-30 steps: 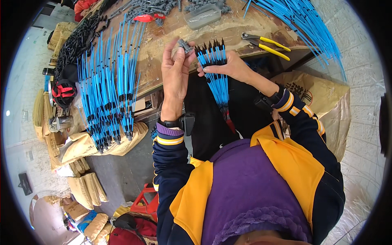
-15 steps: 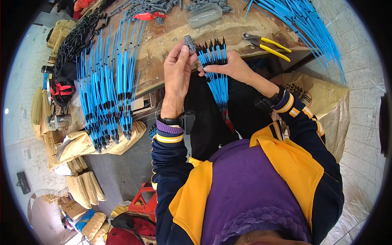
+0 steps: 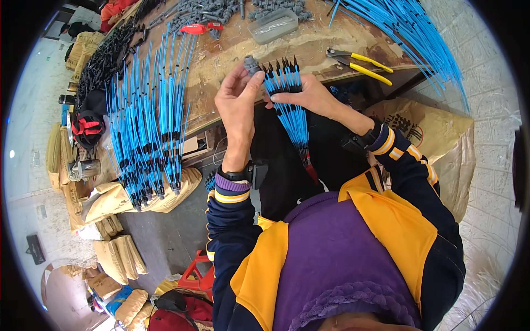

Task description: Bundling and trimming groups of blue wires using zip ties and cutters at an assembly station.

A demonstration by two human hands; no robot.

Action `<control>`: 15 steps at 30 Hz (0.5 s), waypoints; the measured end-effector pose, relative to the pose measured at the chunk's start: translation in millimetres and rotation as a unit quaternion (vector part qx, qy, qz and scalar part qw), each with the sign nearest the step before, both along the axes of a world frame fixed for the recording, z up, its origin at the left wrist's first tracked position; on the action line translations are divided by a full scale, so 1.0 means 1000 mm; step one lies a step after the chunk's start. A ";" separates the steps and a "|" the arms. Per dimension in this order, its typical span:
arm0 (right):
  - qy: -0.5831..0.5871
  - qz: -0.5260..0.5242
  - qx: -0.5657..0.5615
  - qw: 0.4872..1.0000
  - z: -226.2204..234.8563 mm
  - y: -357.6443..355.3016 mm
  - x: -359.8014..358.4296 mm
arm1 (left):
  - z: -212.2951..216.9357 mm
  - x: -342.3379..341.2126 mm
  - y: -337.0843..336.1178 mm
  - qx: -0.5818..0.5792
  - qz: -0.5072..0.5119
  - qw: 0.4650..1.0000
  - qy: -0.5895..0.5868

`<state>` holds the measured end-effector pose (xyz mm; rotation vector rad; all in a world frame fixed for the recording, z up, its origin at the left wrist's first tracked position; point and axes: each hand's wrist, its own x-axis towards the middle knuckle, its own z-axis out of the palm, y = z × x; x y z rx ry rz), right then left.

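Left hand (image 3: 235, 105) lowered, pinching grey fitting (image 3: 251, 64) | right hand (image 3: 314, 96) clutching blue tubes (image 3: 294, 126) | printed sack (image 3: 454, 146)

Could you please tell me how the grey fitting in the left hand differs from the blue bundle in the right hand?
The grey fitting is short and stubby, while the blue bundle has many long, thin rods. The fitting shows only grey; the bundle is mostly blue with black tips. The left hand holds the fitting, while the right hand grips the bundle near its black-tipped end. Both are held.
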<state>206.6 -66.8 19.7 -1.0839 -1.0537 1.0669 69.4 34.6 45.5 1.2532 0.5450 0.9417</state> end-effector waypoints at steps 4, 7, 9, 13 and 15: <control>0.020 0.001 -0.013 1.000 -0.001 -0.002 0.000 | 0.000 0.004 0.002 -0.002 0.012 1.000 -0.001; -0.002 0.018 -0.007 1.000 -0.006 0.000 0.004 | 0.002 0.005 0.003 0.008 0.011 1.000 0.005; -0.037 -0.024 0.000 0.999 -0.011 -0.001 0.004 | 0.003 0.006 0.002 0.027 0.015 0.999 0.015; -0.112 -0.177 0.050 0.977 -0.022 -0.004 -0.015 | 0.000 0.004 0.005 0.000 0.020 1.000 0.004; -0.118 -0.319 0.112 0.934 -0.025 -0.009 -0.028 | 0.007 0.008 0.006 -0.003 0.005 1.000 0.005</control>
